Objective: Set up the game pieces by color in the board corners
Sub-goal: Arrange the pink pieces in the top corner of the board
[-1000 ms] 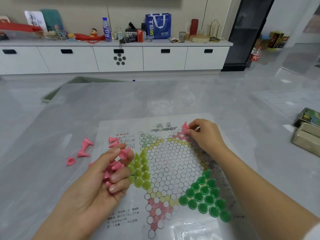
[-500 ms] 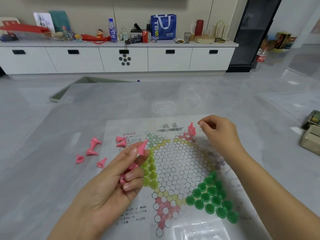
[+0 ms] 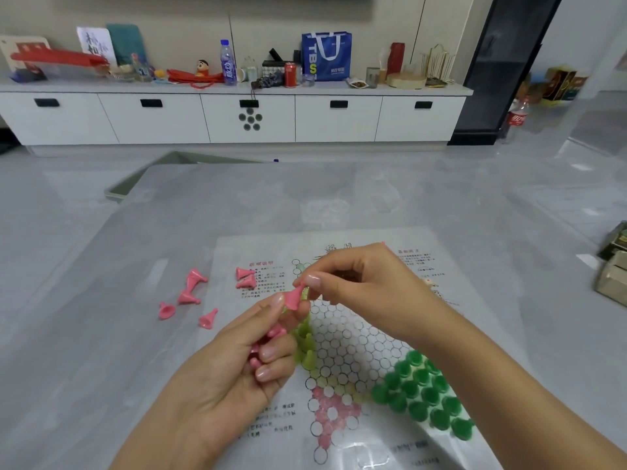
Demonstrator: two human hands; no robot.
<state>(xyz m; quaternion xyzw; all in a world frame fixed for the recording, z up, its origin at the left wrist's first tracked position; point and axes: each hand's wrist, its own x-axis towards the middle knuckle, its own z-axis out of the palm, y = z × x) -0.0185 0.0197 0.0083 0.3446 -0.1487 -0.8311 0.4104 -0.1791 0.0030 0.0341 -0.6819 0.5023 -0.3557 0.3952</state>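
Note:
A paper Chinese checkers board (image 3: pixel 339 351) lies on the grey table. My left hand (image 3: pixel 237 374) holds several pink pieces in its curled fingers and lifts one pink piece (image 3: pixel 293 297) at the fingertips. My right hand (image 3: pixel 366 286) pinches the top of that same piece over the board's left side. Dark green pieces (image 3: pixel 424 395) fill the lower right corner. Light green pieces (image 3: pixel 307 344) stand in the left corner, partly hidden by my left hand. Loose pink pieces (image 3: pixel 190 293) lie on the table left of the board, and two pink pieces (image 3: pixel 246 278) lie on its printed margin.
A stack of boxes (image 3: pixel 612 269) sits at the table's right edge. A white low cabinet (image 3: pixel 237 117) crowded with bottles, a blue bag and other items runs along the far wall. A grey tray edge (image 3: pixel 135 184) shows beyond the table's far left corner.
My right hand has left the far pink corner and come back to my left hand, where it now pinches the raised pink piece. The camera view has shifted slightly.

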